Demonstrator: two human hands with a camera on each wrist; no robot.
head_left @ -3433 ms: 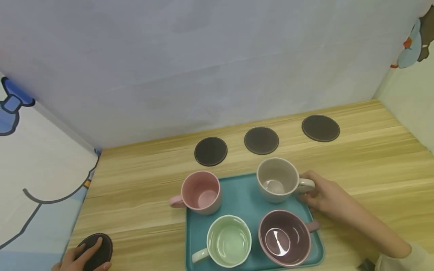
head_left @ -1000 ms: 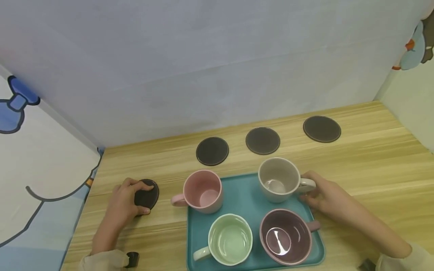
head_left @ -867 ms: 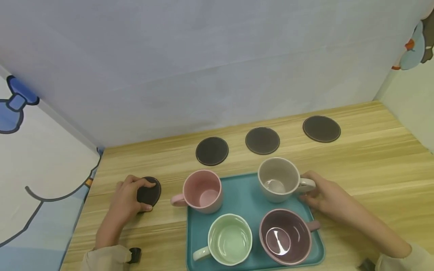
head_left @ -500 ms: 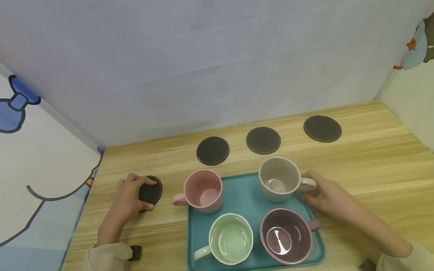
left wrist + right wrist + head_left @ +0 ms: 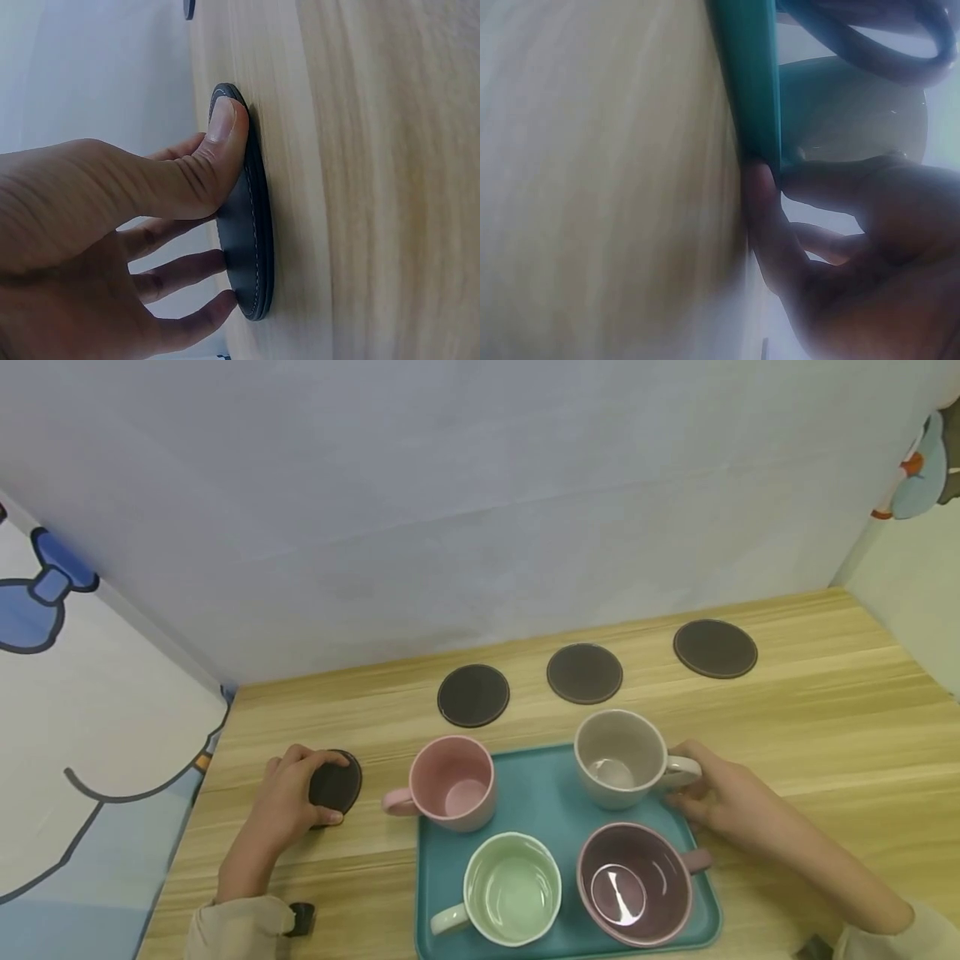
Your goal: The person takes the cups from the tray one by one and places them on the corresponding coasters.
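Observation:
My left hand (image 5: 281,802) grips a round black coaster (image 5: 337,783) by its edge, left of the tray. The left wrist view shows the thumb on the near side of the stitched coaster (image 5: 241,232) and the fingers around its far side, low over the wood. At the right, my right hand (image 5: 720,789) pinches the rim of a teal tray (image 5: 536,789), beside the handle of a beige mug (image 5: 617,760). A pink mug (image 5: 452,783), a pale green mug (image 5: 512,889) and a purple mug (image 5: 634,885) also stand on the tray.
Behind the tray lie three more black coasters: one at the left (image 5: 473,695), a middle coaster (image 5: 585,673) and a right-hand coaster (image 5: 716,648). A pale wall (image 5: 480,527) closes off the back of the wooden table (image 5: 840,693).
From the lower left corner my left hand has carried the coaster up and right to beside the pink mug; over the last half second it barely moves. My right hand stays at the tray.

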